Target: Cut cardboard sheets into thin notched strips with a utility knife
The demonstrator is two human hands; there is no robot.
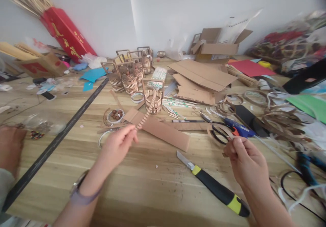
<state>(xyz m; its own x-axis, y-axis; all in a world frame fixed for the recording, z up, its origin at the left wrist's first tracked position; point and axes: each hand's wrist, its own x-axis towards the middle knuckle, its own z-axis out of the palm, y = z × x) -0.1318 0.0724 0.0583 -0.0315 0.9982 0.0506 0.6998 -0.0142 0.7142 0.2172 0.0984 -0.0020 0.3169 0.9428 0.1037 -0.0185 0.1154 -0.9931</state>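
Note:
My left hand pinches the lower end of a striped strip, which slants up and right in front of a small wooden basket with a square handle. At the right, my right hand is closed on a thin brown strip, beside black-handled scissors. Between the hands a cardboard piece lies on the wooden table. Nearer to me is a black and yellow utility knife with its blade pointing up-left.
Several finished lidded baskets stand at the back. A blue glue gun and coiled strips lie at right. Cardboard sheets lie behind. Another person's hand rests at far left, beyond a black strip.

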